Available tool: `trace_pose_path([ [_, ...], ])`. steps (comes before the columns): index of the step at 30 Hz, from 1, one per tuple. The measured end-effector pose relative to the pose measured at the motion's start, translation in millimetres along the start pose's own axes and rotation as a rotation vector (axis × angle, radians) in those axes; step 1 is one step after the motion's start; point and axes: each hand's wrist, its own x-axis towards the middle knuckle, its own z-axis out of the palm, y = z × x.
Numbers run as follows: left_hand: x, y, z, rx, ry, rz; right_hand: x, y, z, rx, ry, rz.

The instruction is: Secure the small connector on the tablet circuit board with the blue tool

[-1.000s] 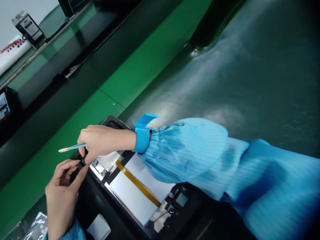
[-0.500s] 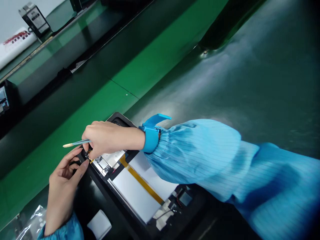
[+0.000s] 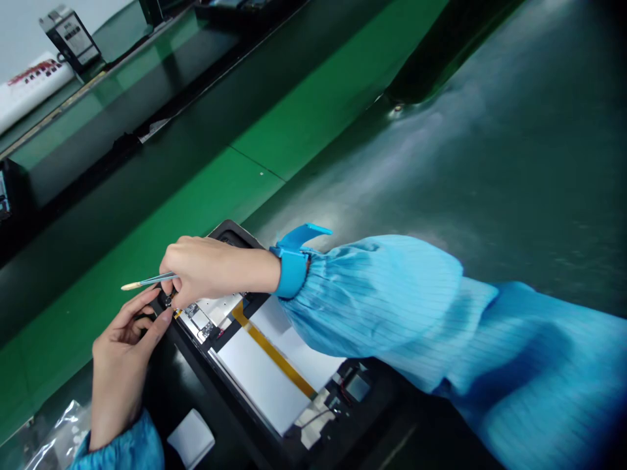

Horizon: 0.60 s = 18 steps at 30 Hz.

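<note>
My right hand (image 3: 196, 271) is closed on slim tweezers (image 3: 147, 281), whose pale yellow end points left; their working tips are hidden under the fingers. It is over the upper left corner of an opened tablet (image 3: 264, 382) in a black surround. White battery panels, a yellow-brown ribbon strip (image 3: 277, 359) and a circuit board (image 3: 198, 321) show inside. At that same corner, my left hand (image 3: 122, 352) grips the edge between thumb and forefinger, the other fingers curled. Whether a small part is also pinched there, I cannot tell. A blue strap (image 3: 294, 269) circles my right wrist.
A folded white pad (image 3: 192, 438) lies left of the tablet, near a clear plastic bag (image 3: 61, 437). Behind runs a dark raised shelf (image 3: 171, 117) over a green mat (image 3: 264, 160). A labelled box (image 3: 73, 39) and a white roll (image 3: 34, 85) stand at upper left.
Both hands keep nearly the same pose at the tablet's corner. The view has shifted slightly, so hands and tablet appear a little further left.
</note>
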Motion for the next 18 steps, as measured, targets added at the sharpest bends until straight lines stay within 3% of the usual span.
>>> trace_pose_path([
  [6,2.6,-2.0,-2.4,-0.035,-0.043,-0.02,0.1,-1.7,-1.2,-0.011,-0.007,-0.006],
  [18,0.4,2.2,3.8,-0.011,0.009,0.053,0.5,-0.6,-0.6,-0.014,-0.019,-0.011],
])
